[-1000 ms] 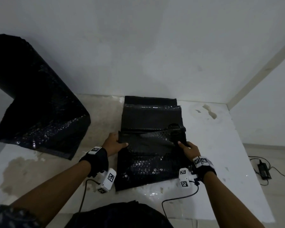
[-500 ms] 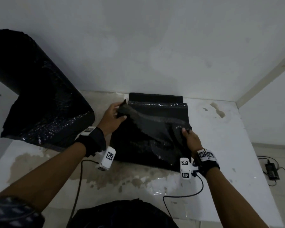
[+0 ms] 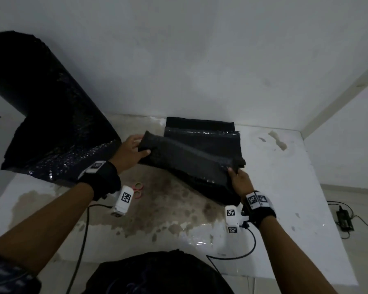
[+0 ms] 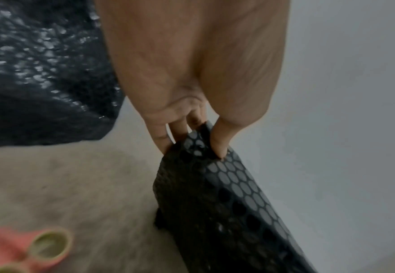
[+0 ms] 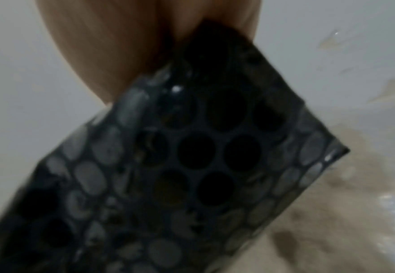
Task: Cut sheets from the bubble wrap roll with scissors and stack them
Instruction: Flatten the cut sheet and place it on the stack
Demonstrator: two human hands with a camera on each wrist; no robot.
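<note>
We see the left hand [image 3: 130, 151] pinching one end of a cut bubble wrap sheet [image 3: 187, 160], thumb on top and fingers [image 4: 161, 136] beneath, while the right hand [image 3: 241, 181] pinches the opposite end; both grips grasp this sheet. Its long axis runs from the far left down to the near right, held above the tabletop [image 3: 285, 187] and sagging between the hands. The sheet is black, its round bubbles showing grey where light catches them. Under and behind it lies the stack of cut sheets [image 3: 202, 132] against the wall. The bubble wrap roll [image 3: 40, 115] leans at the left, its loose end spread on the tabletop. Pink-handled scissors [image 3: 137, 189] lie just beside the left wrist, partly hidden by the wrist camera.
</note>
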